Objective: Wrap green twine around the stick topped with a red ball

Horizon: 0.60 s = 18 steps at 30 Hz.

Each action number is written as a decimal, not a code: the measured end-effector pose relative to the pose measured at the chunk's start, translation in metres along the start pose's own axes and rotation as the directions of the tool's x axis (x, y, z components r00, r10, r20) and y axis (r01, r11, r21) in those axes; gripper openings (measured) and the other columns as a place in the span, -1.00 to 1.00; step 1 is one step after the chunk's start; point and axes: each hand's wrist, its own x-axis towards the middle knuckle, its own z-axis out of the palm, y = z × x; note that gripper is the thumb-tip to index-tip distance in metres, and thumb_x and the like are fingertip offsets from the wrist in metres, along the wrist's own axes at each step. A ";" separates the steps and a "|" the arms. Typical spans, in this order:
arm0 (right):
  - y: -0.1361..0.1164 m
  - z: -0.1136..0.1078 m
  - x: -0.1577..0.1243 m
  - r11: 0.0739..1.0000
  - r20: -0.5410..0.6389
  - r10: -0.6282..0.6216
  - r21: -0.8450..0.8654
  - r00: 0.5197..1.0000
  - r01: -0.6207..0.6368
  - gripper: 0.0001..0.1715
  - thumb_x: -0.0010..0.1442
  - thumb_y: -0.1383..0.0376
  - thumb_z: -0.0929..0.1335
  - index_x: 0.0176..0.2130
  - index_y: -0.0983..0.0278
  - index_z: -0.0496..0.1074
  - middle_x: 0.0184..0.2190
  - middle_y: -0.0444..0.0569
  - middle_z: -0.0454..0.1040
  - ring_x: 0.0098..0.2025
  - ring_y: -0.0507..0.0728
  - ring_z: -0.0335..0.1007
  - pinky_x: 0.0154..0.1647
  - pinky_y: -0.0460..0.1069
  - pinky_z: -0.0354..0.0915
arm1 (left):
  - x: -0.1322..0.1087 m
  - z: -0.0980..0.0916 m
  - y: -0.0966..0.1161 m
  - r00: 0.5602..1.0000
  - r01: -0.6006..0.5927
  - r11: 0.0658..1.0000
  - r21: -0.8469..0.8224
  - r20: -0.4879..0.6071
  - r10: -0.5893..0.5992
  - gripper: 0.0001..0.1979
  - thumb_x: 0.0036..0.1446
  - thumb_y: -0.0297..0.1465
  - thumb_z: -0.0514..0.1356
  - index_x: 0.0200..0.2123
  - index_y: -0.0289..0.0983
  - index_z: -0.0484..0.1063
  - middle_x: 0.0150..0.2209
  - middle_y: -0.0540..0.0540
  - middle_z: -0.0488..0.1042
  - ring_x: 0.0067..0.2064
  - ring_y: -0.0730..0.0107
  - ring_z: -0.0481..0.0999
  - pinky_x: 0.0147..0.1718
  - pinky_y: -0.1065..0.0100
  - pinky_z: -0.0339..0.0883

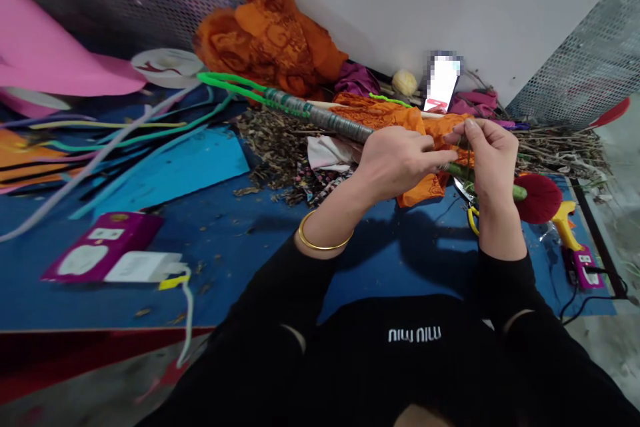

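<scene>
Your left hand (393,161) grips the wrapped rod (340,123), slanting from upper left to centre right; your right hand (494,152) pinches a thin strand (469,153) beside it. Orange cloth (423,192) and dried stems (560,152) crowd behind; scissors (473,220) lie partly hidden below.

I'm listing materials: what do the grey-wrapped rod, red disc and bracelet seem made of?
Grey-wrapped rod: ridged, faintly shiny bands, perhaps wire or tape. Red disc: matte, soft-looking, perhaps felt. Bracelet: polished, gleaming, probably gold-coloured metal.
</scene>
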 end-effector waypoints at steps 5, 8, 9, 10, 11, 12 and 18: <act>0.000 0.001 -0.001 1.000 0.017 0.014 0.002 1.000 -0.014 -0.64 0.32 0.02 0.42 -0.36 0.22 0.52 -0.45 -0.11 0.59 -0.32 0.07 0.59 -0.21 0.01 0.50 | 0.001 0.003 0.000 0.999 -0.043 0.999 0.000 -0.006 0.043 -0.61 0.42 -0.42 0.05 -0.03 -0.03 0.70 -0.37 -0.07 0.60 -0.34 0.32 0.53 -0.41 0.28 0.12; -0.001 -0.001 0.000 0.999 0.061 0.023 0.021 0.998 -0.024 -0.66 0.31 0.04 0.43 -0.38 0.21 0.50 -0.44 -0.11 0.59 -0.29 0.07 0.58 -0.18 0.02 0.50 | 0.002 0.002 0.000 0.999 -0.045 0.999 0.013 -0.003 0.045 -0.58 0.42 -0.42 0.04 -0.07 -0.04 0.73 -0.39 -0.08 0.58 -0.36 0.28 0.51 -0.43 0.25 0.07; -0.003 -0.004 0.001 1.000 0.075 0.016 0.026 0.997 -0.018 -0.66 0.31 0.06 0.44 -0.40 0.21 0.49 -0.42 -0.10 0.61 -0.27 0.07 0.58 -0.16 0.02 0.49 | 0.002 0.001 -0.001 0.999 -0.039 0.999 0.017 0.007 0.039 -0.58 0.42 -0.41 0.04 -0.06 -0.03 0.73 -0.39 -0.08 0.58 -0.36 0.28 0.50 -0.43 0.24 0.06; -0.005 -0.007 0.001 1.000 0.082 0.005 0.026 0.997 -0.007 -0.67 0.29 0.08 0.45 -0.41 0.21 0.48 -0.39 -0.09 0.62 -0.25 0.07 0.58 -0.15 0.01 0.48 | 0.002 -0.001 -0.003 1.000 -0.025 0.999 0.026 0.016 0.024 -0.58 0.42 -0.41 0.04 -0.05 0.00 0.72 -0.39 -0.08 0.58 -0.38 0.27 0.49 -0.43 0.24 0.03; -0.009 -0.012 0.002 1.000 0.082 -0.006 0.024 0.997 0.004 -0.69 0.28 0.11 0.47 -0.42 0.22 0.48 -0.37 -0.09 0.62 -0.24 0.06 0.57 -0.15 0.01 0.48 | 0.001 -0.004 -0.007 1.000 -0.003 0.999 0.039 0.024 0.002 -0.59 0.43 -0.38 0.05 -0.02 0.04 0.72 -0.39 -0.07 0.58 -0.39 0.27 0.47 -0.44 0.23 0.00; -0.013 -0.018 0.002 1.000 0.075 -0.014 0.021 0.997 0.012 -0.69 0.27 0.12 0.48 -0.43 0.22 0.48 -0.36 -0.09 0.62 -0.26 0.05 0.56 -0.17 -0.01 0.47 | -0.001 -0.007 -0.011 0.999 0.023 0.998 0.050 0.026 -0.025 -0.60 0.44 -0.35 0.06 0.01 0.09 0.71 -0.39 -0.06 0.59 -0.41 0.28 0.45 -0.44 0.23 -0.02; -0.047 -0.059 -0.005 0.990 0.187 0.072 0.103 0.980 -0.093 -0.71 0.20 0.08 0.55 -0.33 0.19 0.50 -0.67 -0.32 0.24 -0.71 -0.10 -0.01 -0.63 -0.08 0.19 | -0.018 -0.033 -0.046 0.974 0.224 0.975 0.011 -0.050 -0.223 -0.70 0.41 -0.18 0.18 0.07 0.09 0.68 -0.25 -0.03 0.68 -0.33 0.29 0.53 -0.40 0.23 0.11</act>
